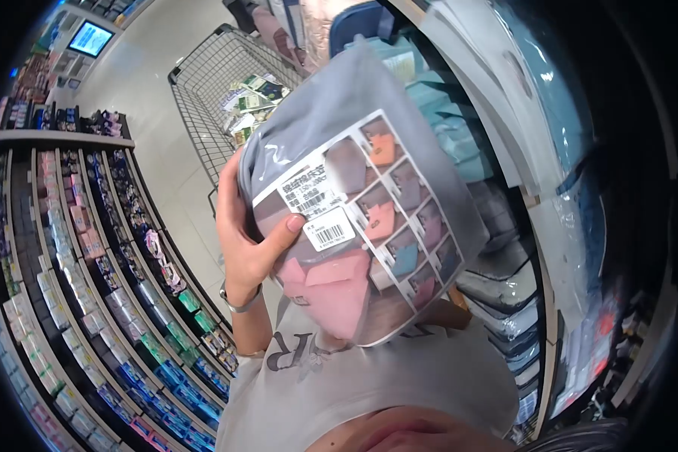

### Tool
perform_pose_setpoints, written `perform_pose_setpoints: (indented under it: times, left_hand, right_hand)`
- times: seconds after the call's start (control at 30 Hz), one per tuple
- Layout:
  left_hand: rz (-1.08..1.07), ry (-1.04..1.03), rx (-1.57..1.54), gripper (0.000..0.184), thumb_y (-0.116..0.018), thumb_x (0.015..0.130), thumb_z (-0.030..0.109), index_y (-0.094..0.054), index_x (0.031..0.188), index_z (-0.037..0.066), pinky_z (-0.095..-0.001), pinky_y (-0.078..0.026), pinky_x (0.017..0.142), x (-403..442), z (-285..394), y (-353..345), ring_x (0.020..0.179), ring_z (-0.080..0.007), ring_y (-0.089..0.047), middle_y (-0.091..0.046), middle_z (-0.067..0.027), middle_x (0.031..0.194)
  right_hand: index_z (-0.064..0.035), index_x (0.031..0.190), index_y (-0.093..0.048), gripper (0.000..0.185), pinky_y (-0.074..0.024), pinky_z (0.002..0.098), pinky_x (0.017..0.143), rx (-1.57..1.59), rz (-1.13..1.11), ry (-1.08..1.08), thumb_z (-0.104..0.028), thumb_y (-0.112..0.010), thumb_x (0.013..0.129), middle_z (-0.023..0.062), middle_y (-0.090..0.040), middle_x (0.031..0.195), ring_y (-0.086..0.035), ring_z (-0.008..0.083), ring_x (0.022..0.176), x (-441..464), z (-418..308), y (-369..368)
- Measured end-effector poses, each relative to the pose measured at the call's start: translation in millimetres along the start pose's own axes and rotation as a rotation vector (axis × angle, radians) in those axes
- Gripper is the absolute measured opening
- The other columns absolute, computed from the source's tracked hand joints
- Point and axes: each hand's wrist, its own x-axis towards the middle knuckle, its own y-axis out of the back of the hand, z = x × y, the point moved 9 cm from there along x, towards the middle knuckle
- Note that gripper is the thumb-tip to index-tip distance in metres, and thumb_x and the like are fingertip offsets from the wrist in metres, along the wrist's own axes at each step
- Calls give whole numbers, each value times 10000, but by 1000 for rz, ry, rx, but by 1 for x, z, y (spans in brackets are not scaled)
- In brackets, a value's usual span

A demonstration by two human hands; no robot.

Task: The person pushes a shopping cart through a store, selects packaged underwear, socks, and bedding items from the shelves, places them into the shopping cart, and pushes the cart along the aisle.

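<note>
My left hand (252, 241) grips the left side of a packaged fitted sheet (399, 83) in clear plastic, its thumb pressed on the front and its fingers behind. A metal watch or bracelet (241, 300) circles the wrist. The package is tilted, with grey-blue cloth showing at the top. A printed insert (339, 275) shows pink folded fabric and small pictures of other colours. A white barcode label (330, 230) lies beside the thumb. My right hand is hidden, apparently behind the package.
A wire shopping cart (203, 94) holding several printed packets (256, 102) stands ahead. Long shelves of small packaged goods (120, 301) run along the left. Stacked, plastic-wrapped textiles (505, 301) fill shelves close on the right. A lit screen (90, 38) is far left.
</note>
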Motion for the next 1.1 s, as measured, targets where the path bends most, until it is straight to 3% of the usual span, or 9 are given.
perform_pose_setpoints:
  times: [0.2,0.3,0.4,0.53,0.57,0.8,0.9,1.03,1.1]
  left_hand:
    - [521,-44,39,948,-922,735,207,-384,1477,-32,-372,-377,1132,-39,9,140,1290,-253,-530,-529,-156,1370]
    - [744,-63,-113,1026,-934,740,179,-284,1518,24,-347,-426,1088,-77,-2,162,1264,-228,-557,-525,-150,1394]
    - [965,-59,-31,1145,-935,735,176,-190,1578,-33,-385,-329,1167,-115,-25,184,1377,-269,-436,-422,-194,1497]
    - [864,132,15,1168,-929,734,164,-164,1581,-83,-414,-273,1196,-131,-71,192,1402,-290,-381,-363,-220,1526]
    - [861,190,-30,1160,-928,732,159,-171,1576,-89,-418,-271,1197,-132,-81,190,1396,-292,-385,-364,-223,1522]
    - [859,358,-18,1154,-933,724,156,-187,1566,-101,-410,-289,1183,-99,-122,199,1380,-297,-403,-379,-221,1498]
    - [851,442,61,1149,-935,717,153,-205,1571,-92,-402,-291,1181,-49,-134,214,1384,-289,-406,-391,-210,1497]
    - [870,504,59,1126,-946,697,162,-264,1564,-69,-385,-307,1169,19,-145,240,1368,-267,-432,-425,-183,1482]
    - [886,486,11,1078,-953,681,163,-332,1532,-64,-368,-348,1140,62,-157,257,1327,-255,-482,-481,-168,1435]
  right_hand:
    - [-2,1407,-522,783,-487,391,1020,-70,-41,-97,-240,-896,762,131,-575,1365,-587,240,1220,58,-22,0]
    - [-10,1400,-519,791,-488,383,1017,149,182,-261,-221,-909,745,130,-578,1356,-583,225,1224,81,-16,24]
    - [-17,1393,-518,798,-493,365,1007,98,466,-290,-192,-925,730,127,-591,1335,-591,209,1208,108,1,48]
    - [-40,1398,-521,817,-505,345,985,161,727,-297,-165,-942,709,114,-619,1290,-621,209,1157,145,17,60]
    - [-59,1413,-520,823,-512,355,986,0,763,-255,-159,-941,713,114,-632,1279,-637,217,1142,152,9,65]
    - [-24,1438,-504,833,-511,350,1023,15,715,-472,-113,-935,731,141,-604,1344,-622,219,1211,175,44,79]
    - [4,1449,-486,824,-517,347,1028,-154,699,-377,-58,-909,745,138,-593,1361,-621,221,1221,212,45,108]
    - [10,1482,-453,824,-537,345,1020,147,665,-431,10,-860,765,151,-574,1381,-628,230,1227,280,55,150]
    - [8,1482,-451,817,-544,339,1009,65,615,-388,18,-849,769,154,-577,1379,-644,227,1200,321,64,179]
